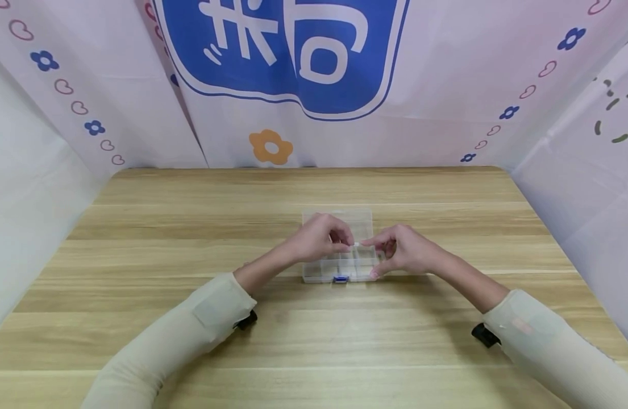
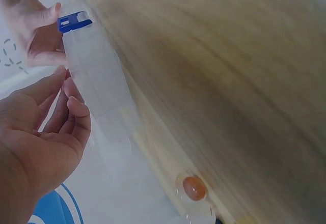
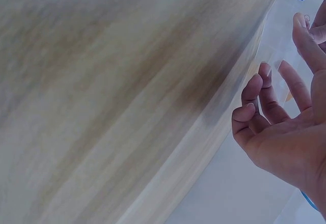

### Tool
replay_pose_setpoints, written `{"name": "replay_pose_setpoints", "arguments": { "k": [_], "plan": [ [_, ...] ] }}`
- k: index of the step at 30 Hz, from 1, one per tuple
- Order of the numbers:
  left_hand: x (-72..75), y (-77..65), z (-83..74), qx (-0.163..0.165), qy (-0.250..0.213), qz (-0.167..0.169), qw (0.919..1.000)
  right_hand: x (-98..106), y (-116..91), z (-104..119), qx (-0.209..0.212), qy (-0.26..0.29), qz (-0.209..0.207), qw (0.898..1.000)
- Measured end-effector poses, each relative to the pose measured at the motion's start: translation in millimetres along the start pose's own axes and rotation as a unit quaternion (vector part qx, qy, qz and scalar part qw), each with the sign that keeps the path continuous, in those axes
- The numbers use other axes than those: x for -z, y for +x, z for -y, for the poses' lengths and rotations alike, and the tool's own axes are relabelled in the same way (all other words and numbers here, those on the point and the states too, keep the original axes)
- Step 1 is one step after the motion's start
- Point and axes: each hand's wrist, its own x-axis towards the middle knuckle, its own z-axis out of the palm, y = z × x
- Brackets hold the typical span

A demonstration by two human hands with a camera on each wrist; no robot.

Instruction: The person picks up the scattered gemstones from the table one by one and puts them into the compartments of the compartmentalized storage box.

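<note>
A clear plastic compartment box [image 1: 314, 271] lies on the table with its see-through lid [image 1: 362, 218] thrown back and a blue latch [image 1: 341, 279] at the front. Over its compartments, my left hand [image 1: 321, 236] pinches a small whitish piece [image 1: 357, 244] between thumb and forefinger; I cannot tell what it is. My right hand [image 1: 403, 250] is at the box's right side, thumb by the front corner and forefinger reaching to the small piece. In the right wrist view, the right hand's [image 3: 285, 127] other fingers curl loosely. The left wrist view shows the box's front wall [image 2: 94, 71] beside both hands.
The wood-grain table [image 1: 303, 341] runs back to a printed cloth [image 1: 436, 102]. In the left wrist view, a round orange-brown thing [image 2: 194, 188] is low in the picture, with clear, shiny shapes next to it.
</note>
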Motion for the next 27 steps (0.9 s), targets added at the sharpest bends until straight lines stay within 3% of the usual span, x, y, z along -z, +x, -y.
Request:
{"name": "replay_pose_setpoints", "arguments": {
  "k": [27],
  "plan": [
    [-12.9, 11.2, -6.9, 0.013, -0.022, -0.007, 0.9997, 1.5, 1.3, -0.4, 0.002, -0.007, 0.003, 1.000]
  ]
}}
